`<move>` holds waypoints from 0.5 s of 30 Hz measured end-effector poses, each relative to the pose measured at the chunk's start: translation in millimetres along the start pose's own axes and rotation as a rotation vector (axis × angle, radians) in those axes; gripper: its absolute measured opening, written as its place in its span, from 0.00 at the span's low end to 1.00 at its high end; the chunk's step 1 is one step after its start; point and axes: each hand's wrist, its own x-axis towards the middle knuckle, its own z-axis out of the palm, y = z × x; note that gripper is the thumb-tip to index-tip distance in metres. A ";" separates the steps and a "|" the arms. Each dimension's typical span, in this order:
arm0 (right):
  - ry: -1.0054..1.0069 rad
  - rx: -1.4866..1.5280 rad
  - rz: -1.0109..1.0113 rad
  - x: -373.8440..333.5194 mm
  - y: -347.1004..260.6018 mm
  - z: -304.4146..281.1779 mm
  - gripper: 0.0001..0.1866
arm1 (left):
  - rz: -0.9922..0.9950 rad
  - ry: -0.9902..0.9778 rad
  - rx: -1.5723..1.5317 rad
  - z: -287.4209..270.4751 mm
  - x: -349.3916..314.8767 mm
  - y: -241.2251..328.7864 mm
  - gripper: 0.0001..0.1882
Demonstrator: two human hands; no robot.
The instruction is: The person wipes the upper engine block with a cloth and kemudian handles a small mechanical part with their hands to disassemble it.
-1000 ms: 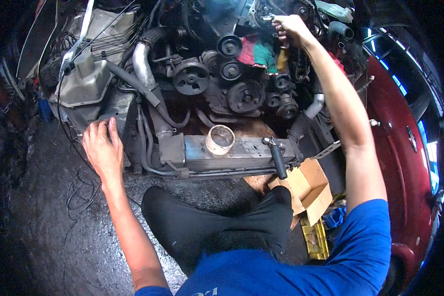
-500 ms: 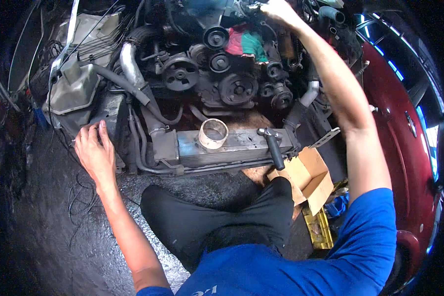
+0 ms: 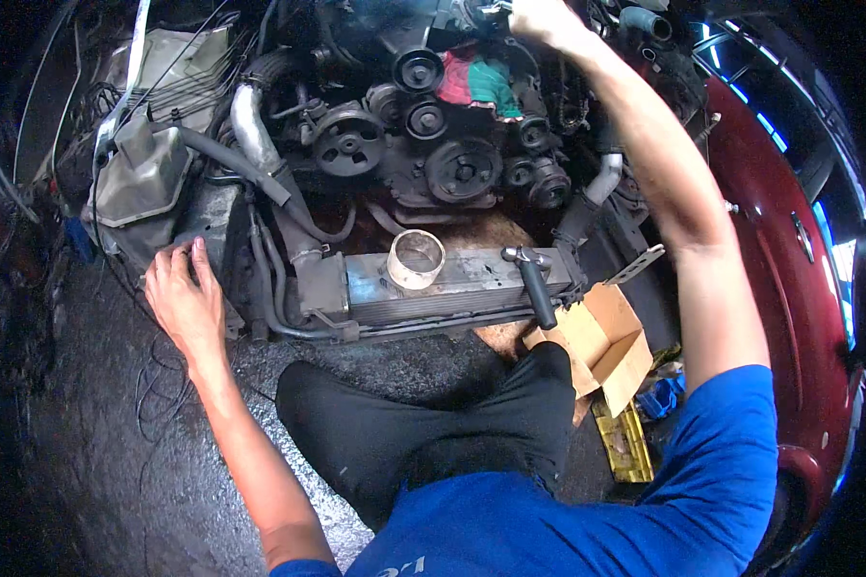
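Engine bay (image 3: 443, 178), metal piece (image 3: 496, 8) at right hand (image 3: 545, 21), pointing left

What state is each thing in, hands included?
Right hand: up at the engine, grip unclear.
Left hand: loosely bent, hold unclear.
Cardboard box: open, flaps spread.
White ring: hollow, resting on the radiator.
Black-handled tool: lying on the radiator, handle over its front edge.
Rag: crumpled against the engine.
Pulleys: no belt visible on them.
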 end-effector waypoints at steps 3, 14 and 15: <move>-0.213 -0.242 -0.075 5.1 8.3 -0.8 0.10 | 0.007 0.013 -0.017 0.6 -0.6 0.1 0.17; -0.161 -0.325 -0.233 12.8 21.4 17.8 0.11 | -0.007 -0.010 -0.027 -1.6 -0.3 0.1 0.17; -0.138 -0.274 -0.152 8.4 14.7 9.9 0.10 | 0.000 -0.001 -0.018 -1.6 -0.3 0.2 0.17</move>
